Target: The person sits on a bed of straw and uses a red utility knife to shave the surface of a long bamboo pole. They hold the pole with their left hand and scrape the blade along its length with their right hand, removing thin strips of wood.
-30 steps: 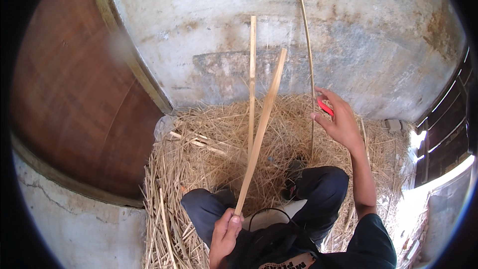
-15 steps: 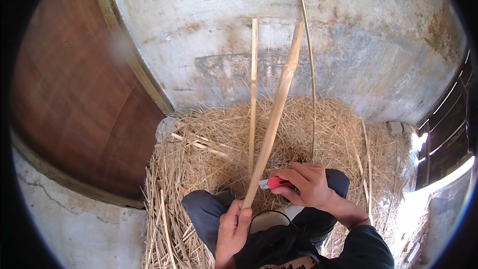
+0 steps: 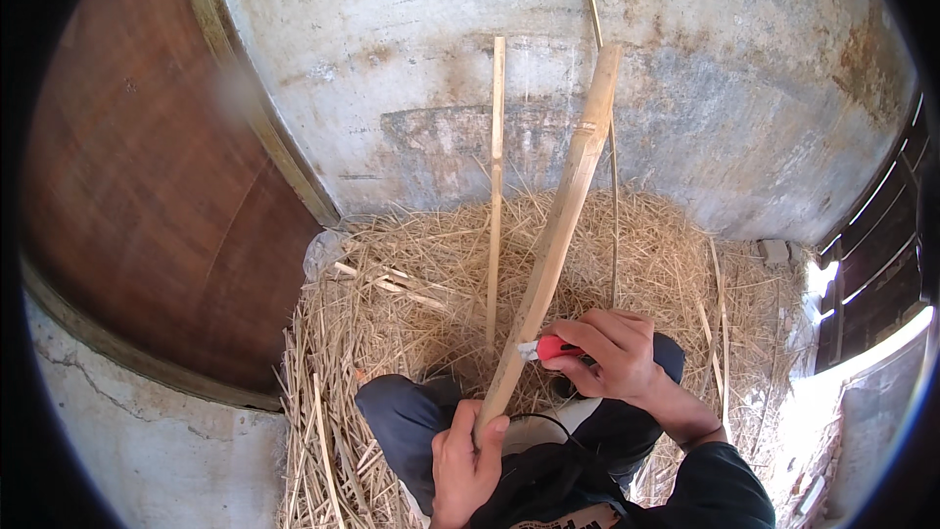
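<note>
Head view. Your left hand is closed round the near end of a thick bamboo strip, which slants up and away to the right, its far end in front of the grey concrete wall. Your right hand is closed round a red-handled knife, its blade end meeting the strip just above your left hand.

Risks, as judged from this position:
- The blade sits close above your left fingers. A slip down the strip would carry the edge onto them.
- The strip is gripped at one end only, the long far end unsupported. It could swing or twist under the blade's pressure and throw the cut off line.
- You sit over loose straw; the footing gives, and a dropped knife would be hard to find in it.

A thin bamboo slat and a thinner stick stand in the straw beyond, clear of your hands. A brown wooden panel stands at left.

Packages, labels, signs: none visible on wall, panel or straw.
</note>
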`<state>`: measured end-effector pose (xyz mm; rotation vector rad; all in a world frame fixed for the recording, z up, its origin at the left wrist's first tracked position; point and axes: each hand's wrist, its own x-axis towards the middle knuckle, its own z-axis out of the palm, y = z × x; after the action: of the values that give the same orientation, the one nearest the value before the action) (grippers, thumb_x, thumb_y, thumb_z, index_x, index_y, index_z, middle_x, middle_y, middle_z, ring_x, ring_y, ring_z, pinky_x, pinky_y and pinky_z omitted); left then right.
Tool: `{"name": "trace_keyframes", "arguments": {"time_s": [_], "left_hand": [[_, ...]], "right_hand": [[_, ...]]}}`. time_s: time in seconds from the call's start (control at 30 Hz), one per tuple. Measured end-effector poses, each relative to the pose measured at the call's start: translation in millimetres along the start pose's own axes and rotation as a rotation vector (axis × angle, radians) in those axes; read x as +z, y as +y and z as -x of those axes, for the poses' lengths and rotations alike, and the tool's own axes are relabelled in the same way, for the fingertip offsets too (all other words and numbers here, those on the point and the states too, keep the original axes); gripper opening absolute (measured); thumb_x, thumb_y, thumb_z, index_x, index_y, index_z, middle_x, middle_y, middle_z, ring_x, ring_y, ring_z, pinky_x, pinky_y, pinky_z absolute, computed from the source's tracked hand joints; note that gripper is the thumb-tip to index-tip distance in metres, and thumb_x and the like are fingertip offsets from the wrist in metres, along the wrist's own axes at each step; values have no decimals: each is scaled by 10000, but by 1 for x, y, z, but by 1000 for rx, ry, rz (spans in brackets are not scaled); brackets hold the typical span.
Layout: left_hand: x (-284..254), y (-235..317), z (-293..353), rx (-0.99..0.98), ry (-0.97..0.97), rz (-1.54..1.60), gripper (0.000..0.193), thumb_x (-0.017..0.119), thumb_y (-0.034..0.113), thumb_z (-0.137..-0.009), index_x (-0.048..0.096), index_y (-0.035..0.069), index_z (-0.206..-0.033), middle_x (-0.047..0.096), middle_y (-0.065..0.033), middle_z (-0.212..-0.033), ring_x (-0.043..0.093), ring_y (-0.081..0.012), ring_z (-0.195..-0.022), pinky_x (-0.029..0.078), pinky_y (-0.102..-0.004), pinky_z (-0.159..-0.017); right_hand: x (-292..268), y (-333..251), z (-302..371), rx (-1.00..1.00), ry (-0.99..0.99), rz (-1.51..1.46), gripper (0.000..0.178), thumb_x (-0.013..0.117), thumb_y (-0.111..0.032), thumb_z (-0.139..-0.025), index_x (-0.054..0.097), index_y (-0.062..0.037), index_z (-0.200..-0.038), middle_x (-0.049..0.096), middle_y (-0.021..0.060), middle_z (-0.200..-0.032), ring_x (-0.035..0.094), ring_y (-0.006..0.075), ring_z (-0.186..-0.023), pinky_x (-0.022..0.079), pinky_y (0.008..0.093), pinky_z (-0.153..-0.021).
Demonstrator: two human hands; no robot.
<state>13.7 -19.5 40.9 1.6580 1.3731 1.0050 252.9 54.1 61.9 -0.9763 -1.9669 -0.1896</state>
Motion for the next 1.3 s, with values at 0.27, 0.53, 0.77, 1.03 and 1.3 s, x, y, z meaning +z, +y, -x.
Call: {"name": "trace_keyframes", "arguments": {"time_s": [0.27,0.53,0.77,1.03,1.3], "left_hand": [[-1,14,7,-58,-19,24,277,619,314,-1111,619,37,-1106,584,-181,-711,627,-349,-618,473,-412,-573],[-1,2,28,-102,-130,39,308,571,344,-1125,621,40,-1139,619,-259,-800,674,-504,-780,508,-474,-647],[2,-16,30,-100,-143,138,330,555,342,-1138,628,22,-1103,621,-186,-784,635,-338,-712,504,-437,-677],[-6,-3,10,-108,-137,169,356,511,360,-1151,611,28,-1070,546,-115,-739,542,-225,-693,467,-408,-649],[-2,3,9,-99,-109,77,361,456,356,-1159,577,24,-1088,558,-222,-774,577,-436,-704,452,-498,-651]], "right_hand": [[-6,14,-2,94,63,22,339,924,-248,-797,789,-78,-1058,672,29,-770,637,191,-561,501,323,-506],[-32,77,-18,477,304,75,213,745,-201,-1023,777,-11,-1115,760,120,-924,668,170,-702,517,302,-611],[-21,54,0,304,198,-71,207,811,-226,-950,784,-50,-1056,725,73,-850,681,173,-686,525,310,-601],[14,4,17,7,-11,-40,378,912,-344,-785,778,-106,-1047,616,-13,-728,620,169,-548,487,303,-502],[13,0,10,-7,16,-13,367,918,-314,-780,784,-97,-1045,614,-21,-723,642,161,-574,495,292,-512]]}}
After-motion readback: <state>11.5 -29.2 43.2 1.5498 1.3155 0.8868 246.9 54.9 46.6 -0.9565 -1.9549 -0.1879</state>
